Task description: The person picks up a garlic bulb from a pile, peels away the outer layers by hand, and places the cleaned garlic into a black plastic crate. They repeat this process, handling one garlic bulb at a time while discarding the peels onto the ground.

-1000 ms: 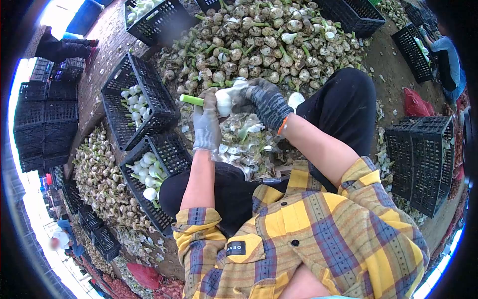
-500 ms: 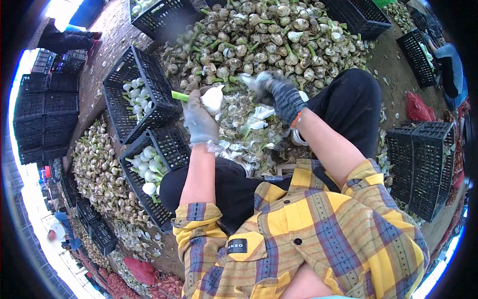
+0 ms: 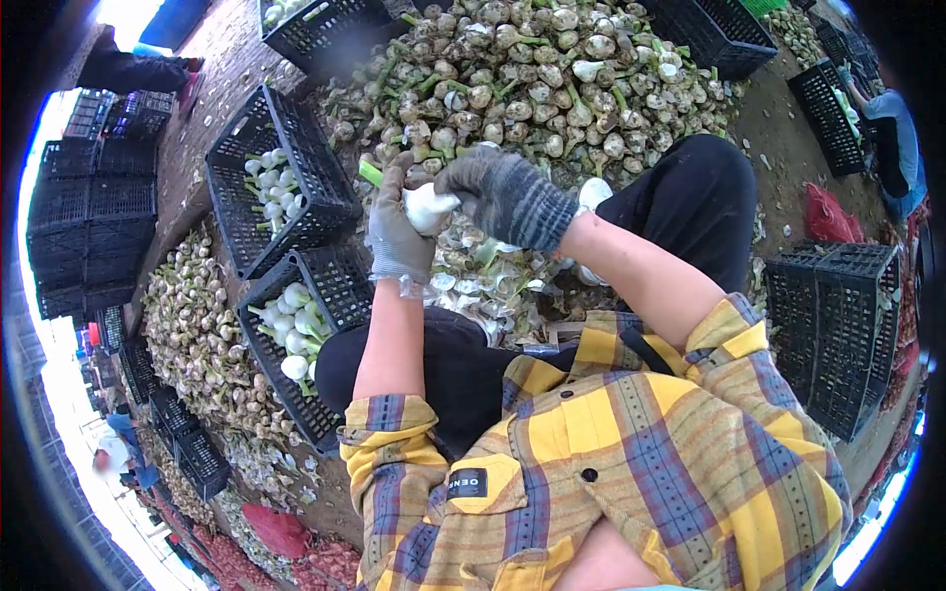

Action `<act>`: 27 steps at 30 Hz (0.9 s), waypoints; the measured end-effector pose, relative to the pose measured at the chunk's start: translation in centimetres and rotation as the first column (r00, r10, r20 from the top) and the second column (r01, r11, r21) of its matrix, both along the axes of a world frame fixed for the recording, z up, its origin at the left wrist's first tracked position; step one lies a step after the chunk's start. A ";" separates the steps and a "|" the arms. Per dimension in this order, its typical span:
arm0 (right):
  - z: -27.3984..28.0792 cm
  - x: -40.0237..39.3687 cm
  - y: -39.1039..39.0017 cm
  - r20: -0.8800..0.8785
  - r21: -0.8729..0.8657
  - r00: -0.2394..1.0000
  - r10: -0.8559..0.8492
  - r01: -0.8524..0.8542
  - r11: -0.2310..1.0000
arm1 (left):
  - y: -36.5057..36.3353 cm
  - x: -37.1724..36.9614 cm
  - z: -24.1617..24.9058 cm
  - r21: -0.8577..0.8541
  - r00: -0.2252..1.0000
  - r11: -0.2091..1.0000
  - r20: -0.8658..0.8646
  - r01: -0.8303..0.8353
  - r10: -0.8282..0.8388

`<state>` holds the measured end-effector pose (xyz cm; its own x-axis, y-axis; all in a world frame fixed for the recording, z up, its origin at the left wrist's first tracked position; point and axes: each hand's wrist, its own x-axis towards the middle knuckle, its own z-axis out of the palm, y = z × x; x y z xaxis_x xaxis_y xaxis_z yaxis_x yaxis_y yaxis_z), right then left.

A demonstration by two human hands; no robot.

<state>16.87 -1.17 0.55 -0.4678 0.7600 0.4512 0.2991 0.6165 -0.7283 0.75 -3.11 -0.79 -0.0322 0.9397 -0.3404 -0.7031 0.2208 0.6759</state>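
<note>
My left hand (image 3: 397, 231), in a thin pale work glove, is closed around a peeled white garlic bulb (image 3: 428, 210) with a short green stem sticking out to the upper left. My right hand (image 3: 512, 200), in a dark grey striped knit glove, has its fingers curled against the right side of the same bulb, pinching at it; the fingertips are partly hidden and blurred. Loose garlic skins (image 3: 493, 281) lie on the ground below my hands. Just beyond is a large heap of dirty, unpeeled garlic (image 3: 532, 89).
To the left, two black crates, one upper (image 3: 330, 182) and one lower (image 3: 345, 286), hold white peeled bulbs. More garlic (image 3: 207, 335) lies further left. Stacked black crates (image 3: 94, 231) stand behind. On the right are a black crate (image 3: 838, 325), a red bag (image 3: 833, 212) and another person (image 3: 892, 138).
My right hand has moved left from over the skins to the bulb and now touches it. The bulb has turned slightly in my left hand, which stays in nearly the same place.
</note>
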 end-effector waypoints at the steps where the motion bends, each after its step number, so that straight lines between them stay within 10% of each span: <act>1: -0.6 -0.2 -0.6 0.002 -0.042 0.994 0.114 -0.113 0.993 | -0.1 -0.1 0.0 0.011 1.000 1.000 -0.002 0.000 0.000; 5: -0.3 1.5 -4.4 0.104 -0.370 0.871 0.480 -0.414 0.831 | -0.4 -0.3 -0.9 0.293 0.732 0.956 -0.659 0.035 0.175; 6: 0.3 1.8 -4.6 0.093 -0.615 0.877 0.471 -0.322 0.720 | 0.2 -0.6 -0.8 0.095 0.956 0.990 -0.265 -0.106 0.128; 9: 1.7 1.6 -3.8 0.083 -0.308 0.996 0.031 -0.004 0.951 | -0.5 0.1 0.0 0.173 0.886 0.985 -0.459 0.017 0.065; 10: 2.7 1.6 -3.4 0.245 -0.215 0.968 -0.046 0.101 0.971 | 0.3 -0.4 -0.7 0.038 0.985 0.997 -0.155 -0.070 0.075; 11: 2.3 1.2 -2.9 0.136 -0.155 0.988 0.068 -0.046 0.987 | 0.4 -0.4 -0.8 -0.085 0.993 0.991 -0.064 -0.104 0.099; 14: 3.9 1.9 -4.1 0.167 -0.761 0.756 0.633 -0.310 0.570 | 0.0 -0.7 -0.3 -0.299 0.981 0.936 0.007 -0.185 0.196; 15: 2.0 1.8 -4.4 0.250 -0.529 0.741 0.623 -0.434 0.729 | 0.1 -1.5 -1.2 -0.367 0.974 0.904 -0.030 -0.219 0.223; 19: -1.9 2.7 -5.4 0.514 -0.501 0.762 0.393 -0.105 0.859 | -2.1 -4.5 -1.5 -0.369 0.914 0.836 -0.143 -0.405 0.380; 20: -2.8 3.0 -5.2 0.570 -0.512 0.708 0.417 -0.091 0.854 | -2.6 -8.6 -4.9 -0.311 0.932 0.901 0.099 -0.303 0.348; 21: -3.5 3.4 -5.0 0.623 -0.520 0.651 0.432 -0.067 0.851 | -3.7 -9.9 -3.3 -0.122 0.909 0.952 -0.352 -0.280 0.222; 22: -4.1 3.5 -4.8 0.668 -0.566 0.572 0.477 -0.025 0.824 | -4.8 -11.1 -1.6 -0.101 0.343 0.970 -0.939 -0.219 -0.020; 23: -5.3 4.3 -5.0 0.644 -0.551 0.611 0.460 -0.047 0.833 | -5.8 -12.3 0.0 -0.048 -0.195 0.945 -0.974 -0.324 -0.116; 24: -7.0 4.8 -5.1 0.657 -0.520 0.619 0.431 -0.042 0.853 | -6.3 -16.1 -1.2 -0.053 0.157 0.900 -0.987 -0.432 0.017; 26: -7.5 5.1 -4.6 0.680 -0.494 0.616 0.398 -0.015 0.869 | -6.4 -19.6 0.4 -0.070 0.570 0.664 -0.583 -0.745 0.579; 27: -7.2 4.9 -4.1 0.687 -0.503 0.607 0.398 0.003 0.864 | -7.1 -18.8 3.1 -0.299 0.377 0.422 0.199 -0.856 0.905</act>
<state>21.78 -5.30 -6.63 -0.6405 0.6092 -0.4675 0.7619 0.4281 -0.4861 -18.04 -10.19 2.30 -0.6960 0.3870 -0.6048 -0.6932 -0.5819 0.4253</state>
